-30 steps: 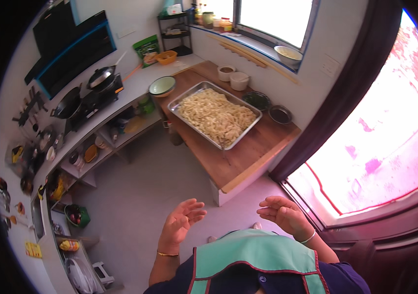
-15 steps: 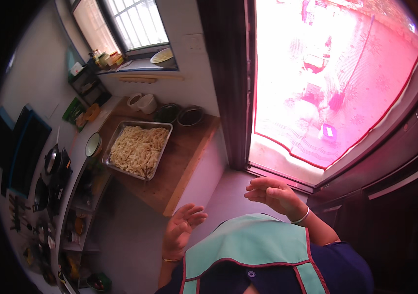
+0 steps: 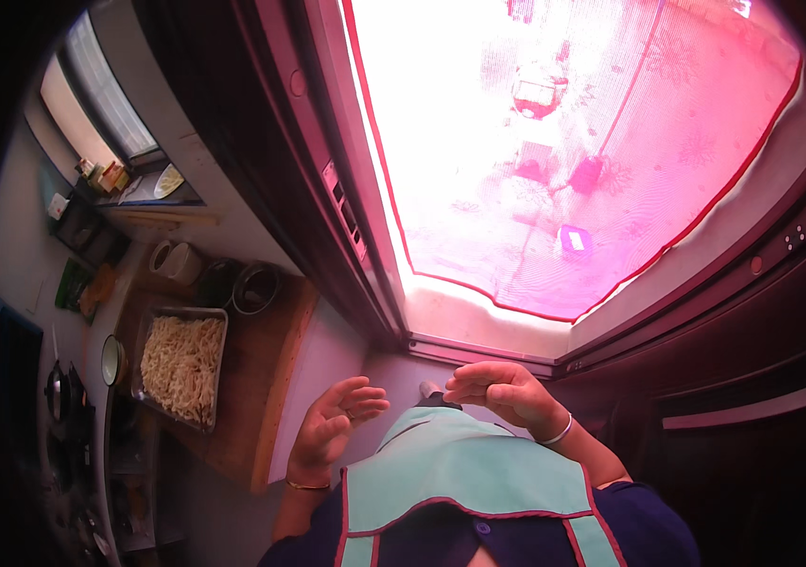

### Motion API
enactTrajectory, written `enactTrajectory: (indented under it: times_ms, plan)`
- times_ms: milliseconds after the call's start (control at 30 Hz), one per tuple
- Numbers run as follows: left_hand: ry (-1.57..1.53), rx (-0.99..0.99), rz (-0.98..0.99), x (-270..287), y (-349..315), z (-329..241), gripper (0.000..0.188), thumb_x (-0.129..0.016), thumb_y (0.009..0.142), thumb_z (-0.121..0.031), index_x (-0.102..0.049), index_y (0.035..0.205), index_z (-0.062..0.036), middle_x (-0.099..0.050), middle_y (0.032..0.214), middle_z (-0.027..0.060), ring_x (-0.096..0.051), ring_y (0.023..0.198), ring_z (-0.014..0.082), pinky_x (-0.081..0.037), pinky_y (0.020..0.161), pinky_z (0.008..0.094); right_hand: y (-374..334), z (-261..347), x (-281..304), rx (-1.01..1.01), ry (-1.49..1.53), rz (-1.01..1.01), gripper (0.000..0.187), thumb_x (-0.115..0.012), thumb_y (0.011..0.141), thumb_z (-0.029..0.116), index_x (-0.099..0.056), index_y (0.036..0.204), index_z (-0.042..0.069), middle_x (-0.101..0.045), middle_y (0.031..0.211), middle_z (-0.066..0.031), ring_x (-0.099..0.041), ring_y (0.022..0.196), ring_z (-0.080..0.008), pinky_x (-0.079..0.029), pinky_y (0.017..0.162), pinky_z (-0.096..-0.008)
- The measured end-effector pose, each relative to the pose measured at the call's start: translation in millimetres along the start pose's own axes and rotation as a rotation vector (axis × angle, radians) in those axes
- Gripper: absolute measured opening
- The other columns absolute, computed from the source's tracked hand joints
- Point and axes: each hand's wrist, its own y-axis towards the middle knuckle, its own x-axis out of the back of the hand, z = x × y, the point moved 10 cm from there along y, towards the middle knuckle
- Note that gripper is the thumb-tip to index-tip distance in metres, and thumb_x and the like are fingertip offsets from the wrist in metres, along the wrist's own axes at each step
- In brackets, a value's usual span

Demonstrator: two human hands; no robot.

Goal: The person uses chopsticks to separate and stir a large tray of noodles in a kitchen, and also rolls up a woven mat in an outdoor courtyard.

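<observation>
My left hand (image 3: 332, 427) is raised in front of my green apron (image 3: 464, 468), fingers apart and bent slightly inward, with nothing in it. Facing it across a gap, my right hand (image 3: 507, 395) is also empty, its fingers stretched toward the left. A bracelet circles each wrist. To the left, apart from both hands, a rectangular metal tray (image 3: 223, 342) full of pale noodle-like strips (image 3: 179, 364) rests on a wooden counter (image 3: 275, 397).
Ahead is a bright doorway with a sheer pink curtain (image 3: 592, 255) in a dark frame (image 3: 270, 123). A dark door (image 3: 753, 425) stands at the right. White containers (image 3: 174, 262), a round pot (image 3: 256, 286) and a small bowl (image 3: 113, 360) sit around the tray.
My view has turned to the right, so the counter and tray sit farther left and the doorway is more central. A foot now shows below. Both hands stay raised and empty.
</observation>
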Motion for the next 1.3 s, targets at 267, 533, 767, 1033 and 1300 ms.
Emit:
enactTrajectory:
  times_ms: [267,533,767,1033,1300]
  plan:
    - [-0.093,0.021,0.207,2,162,-19,0.066,-0.066,0.083,-0.03,-0.039,0.135,-0.0015,-0.049,0.131,0.0193,-0.049,0.12,0.0315,-0.036,0.103,0.0419,68,97,58,0.047,-0.182,-0.103,0.054,-0.059,0.09,0.022,-0.041,0.132,-0.006,-0.052,0.126,-0.0206,-0.051,0.119,-0.032,-0.037,0.104,-0.0437]
    - [-0.041,-0.001,0.269,-4,258,-60,0.07,-0.07,0.08,-0.032,-0.039,0.135,-0.0012,-0.048,0.132,0.0199,-0.05,0.12,0.0314,-0.037,0.102,0.0404,139,149,96,0.091,-0.207,-0.126,0.062,-0.06,0.089,0.028,-0.037,0.136,-0.004,-0.047,0.132,-0.0214,-0.049,0.121,-0.0329,-0.038,0.103,-0.0433]
    - [-0.019,-0.091,0.075,29,282,-61,0.072,-0.072,0.077,-0.034,-0.041,0.135,-0.0051,-0.048,0.132,0.0192,-0.05,0.12,0.0312,-0.037,0.102,0.0416,239,170,132,-0.054,-0.247,0.081,0.055,-0.055,0.092,0.024,-0.036,0.136,-0.003,-0.046,0.134,-0.0184,-0.047,0.123,-0.0305,-0.038,0.103,-0.0404]
    - [-0.229,-0.429,-0.197,62,382,-76,0.068,-0.06,0.086,-0.04,-0.032,0.14,-0.009,-0.044,0.135,0.015,-0.049,0.121,0.0276,-0.038,0.102,0.0433,377,150,182,-0.338,0.232,0.237,0.044,-0.045,0.097,0.022,-0.039,0.135,0.002,-0.045,0.135,-0.0153,-0.047,0.122,-0.0254,-0.039,0.103,-0.0372]
    - [-0.619,-0.583,-0.45,89,460,-70,0.055,-0.05,0.092,-0.039,-0.035,0.136,-0.0096,-0.046,0.133,0.0138,-0.046,0.121,0.0276,-0.039,0.101,0.0428,426,202,269,-0.379,0.287,0.001,0.043,-0.043,0.095,0.018,-0.039,0.133,-0.003,-0.047,0.133,-0.0173,-0.044,0.125,-0.0286,-0.037,0.106,-0.0397]
